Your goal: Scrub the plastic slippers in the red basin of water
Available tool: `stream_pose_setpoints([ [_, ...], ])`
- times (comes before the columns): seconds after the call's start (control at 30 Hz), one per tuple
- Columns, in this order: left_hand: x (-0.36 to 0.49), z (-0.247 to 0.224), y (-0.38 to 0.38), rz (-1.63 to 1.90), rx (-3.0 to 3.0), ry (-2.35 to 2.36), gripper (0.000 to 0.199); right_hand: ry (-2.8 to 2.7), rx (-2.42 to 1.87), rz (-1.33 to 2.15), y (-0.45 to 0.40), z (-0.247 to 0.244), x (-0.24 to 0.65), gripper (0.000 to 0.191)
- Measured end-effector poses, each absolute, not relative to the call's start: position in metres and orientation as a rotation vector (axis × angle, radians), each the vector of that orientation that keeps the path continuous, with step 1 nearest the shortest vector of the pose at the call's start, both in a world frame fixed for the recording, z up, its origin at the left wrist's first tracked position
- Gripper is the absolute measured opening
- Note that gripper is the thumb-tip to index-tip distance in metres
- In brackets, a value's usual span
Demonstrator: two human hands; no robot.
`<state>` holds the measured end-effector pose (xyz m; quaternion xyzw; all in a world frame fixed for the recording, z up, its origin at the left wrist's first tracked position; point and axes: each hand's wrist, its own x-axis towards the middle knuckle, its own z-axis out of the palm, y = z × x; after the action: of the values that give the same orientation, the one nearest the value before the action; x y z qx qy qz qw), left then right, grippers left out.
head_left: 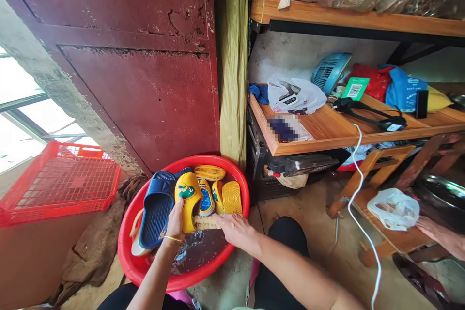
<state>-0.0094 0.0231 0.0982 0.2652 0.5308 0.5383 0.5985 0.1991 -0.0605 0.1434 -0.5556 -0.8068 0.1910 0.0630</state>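
A red basin (pixel 240 174) holds dark water and several pieces of footwear. My left hand (pixel 176 223) grips a yellow clog (pixel 189 193) with a green cartoon figure on its top. In my right hand (pixel 232 226) is a scrubbing brush (pixel 206 223) with pale bristles, beside the clog's opening just above the water. A large blue slipper (pixel 157 213) leans in the left of the basin. Behind the hands lie a yellow-and-blue shoe (pixel 206 197), a yellow sole (pixel 231 197) and another yellow sole (pixel 209 172).
A red crate (pixel 72 179) and brown sacking (pixel 90 247) are at the left. Wooden shelving (pixel 312 144) with bags and a blue fan (pixel 330 71) stands right. A white cable (pixel 359 189) hangs down. Another person's hand (pixel 436 233) nears a bench (pixel 385 218).
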Motion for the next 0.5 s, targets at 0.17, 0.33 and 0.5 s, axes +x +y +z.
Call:
stream_pose_setpoints([
  [0.17,-0.002,0.107,0.018,1.154,0.638,1.388,0.044,-2.445,-1.826,0.391,-0.046,0.137,0.201,0.061],
  [0.33,-0.002,0.11,0.012,1.075,0.604,1.361,0.056,-2.432,-1.839,0.248,-0.034,0.127,0.194,0.064],
  [0.5,-0.006,0.105,0.014,1.182,0.735,1.43,0.047,-2.384,-1.825,0.332,-0.037,0.124,0.183,0.065],
])
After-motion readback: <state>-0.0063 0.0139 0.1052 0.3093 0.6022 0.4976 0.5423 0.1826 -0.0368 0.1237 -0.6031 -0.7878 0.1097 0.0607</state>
